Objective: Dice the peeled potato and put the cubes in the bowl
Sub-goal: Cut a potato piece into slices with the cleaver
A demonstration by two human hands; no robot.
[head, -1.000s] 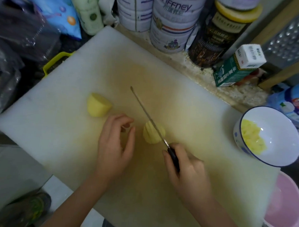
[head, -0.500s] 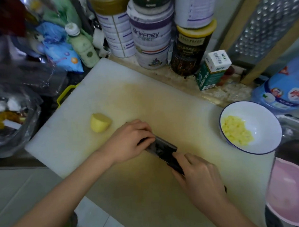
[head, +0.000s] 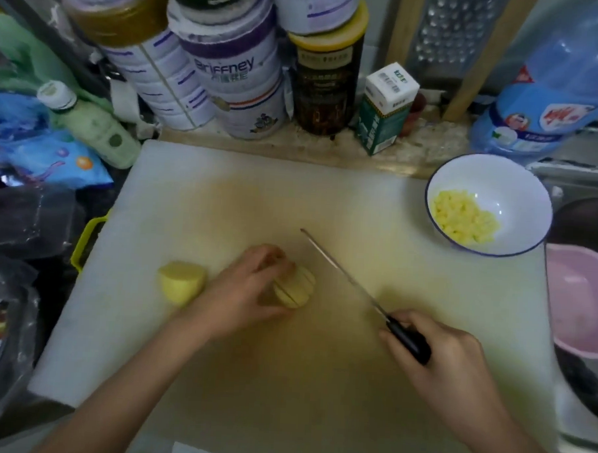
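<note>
Curled round the sliced potato [head: 296, 288] on the board [head: 224, 188] is the left hand [head: 243, 292]; the knife [head: 350, 280] is clasped in the right hand [head: 445, 366], blade clear at 3 o'clock. Slices could be splayed, or that hand nicked, by a skewed crosscut. The bowl [head: 518, 201] stands at 2 o'clock.

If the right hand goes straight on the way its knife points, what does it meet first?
The knife in the right hand points past the sliced potato piece, over bare cutting board. The first thing in line seems to be the white tins behind the board's far edge, though depth is unclear.
</note>
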